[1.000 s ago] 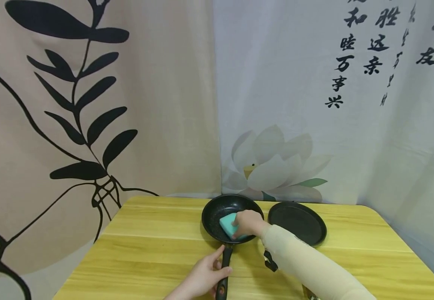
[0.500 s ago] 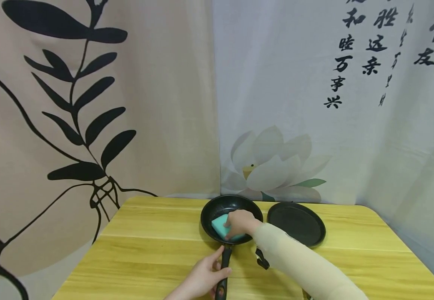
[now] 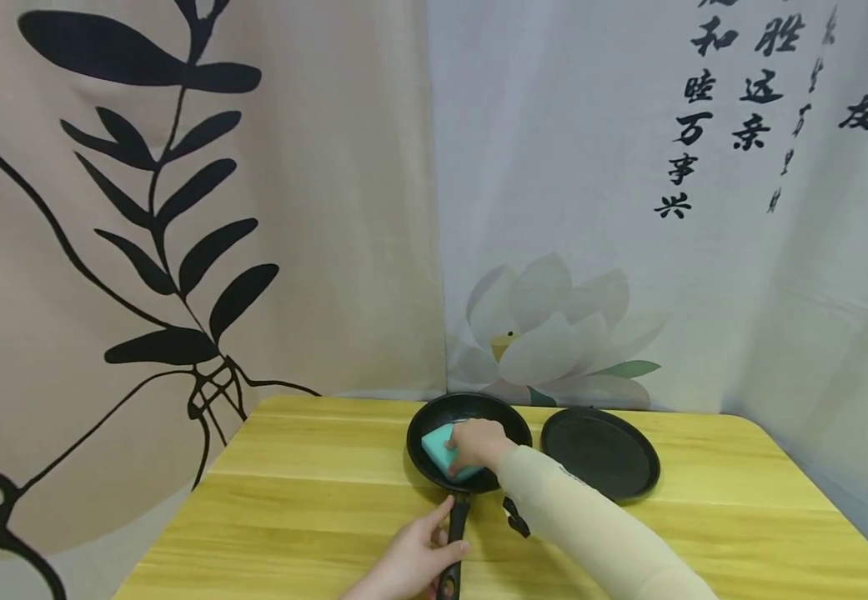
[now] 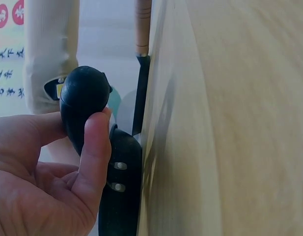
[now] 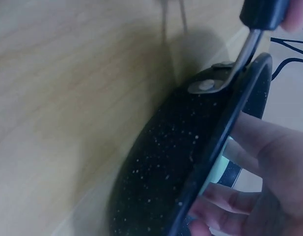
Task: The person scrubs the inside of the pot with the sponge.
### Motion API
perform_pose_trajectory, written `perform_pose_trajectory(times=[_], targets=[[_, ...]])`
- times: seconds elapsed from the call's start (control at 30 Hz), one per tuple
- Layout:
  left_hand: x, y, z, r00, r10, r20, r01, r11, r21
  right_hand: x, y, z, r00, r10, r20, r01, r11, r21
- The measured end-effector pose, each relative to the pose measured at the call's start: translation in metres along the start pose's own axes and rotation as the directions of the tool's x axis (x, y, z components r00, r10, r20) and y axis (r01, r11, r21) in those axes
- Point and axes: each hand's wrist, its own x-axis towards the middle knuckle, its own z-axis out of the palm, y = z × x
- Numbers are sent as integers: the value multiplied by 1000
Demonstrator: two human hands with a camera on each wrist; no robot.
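Observation:
A black frying pan (image 3: 434, 412) sits on the wooden table, its handle (image 3: 459, 521) pointing toward the person. Around that handle the left hand (image 3: 414, 550) keeps a grip; in the left wrist view, the thumb (image 4: 95, 152) lies along it and its rounded end faces the camera. Inside the pan is a turquoise sponge (image 3: 439, 442), held by the right hand (image 3: 479, 443) against the left part of the bottom. In the right wrist view, the speckled pan wall (image 5: 161, 162) covers most of the sponge, and the fingers (image 5: 230, 199) reach over the rim.
To the right stands a flat black pan (image 3: 602, 454), partly behind the right sleeve (image 3: 591, 517); the left wrist view shows its wooden handle (image 4: 143, 27). A printed curtain (image 3: 343, 208) hangs right behind the table's (image 3: 283, 483) far edge.
The right hand has slid the sponge leftward across the pan's bottom, and the right sleeve has shifted left with it. The left hand keeps its hold on the handle.

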Motion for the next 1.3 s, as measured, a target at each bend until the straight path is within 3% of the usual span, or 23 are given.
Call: perform_pose_trajectory(times=[0.47, 0.83, 1.13, 1.3], targets=[[0, 0, -1, 999, -37, 0, 37, 999, -9, 14, 11, 7, 998, 60, -29, -61, 997, -42], [-2, 3, 0, 1000, -25, -5, 24, 999, -37, 19, 26, 8, 996, 83, -42, -83, 997, 7], [-2, 5, 2, 1000, -1, -15, 1, 999, -44, 9, 38, 2, 994, 98, -39, -97, 995, 15], [-1, 2, 1, 1000, -20, -11, 20, 999, -29, 3, 43, 6, 994, 107, -32, -106, 994, 32]])
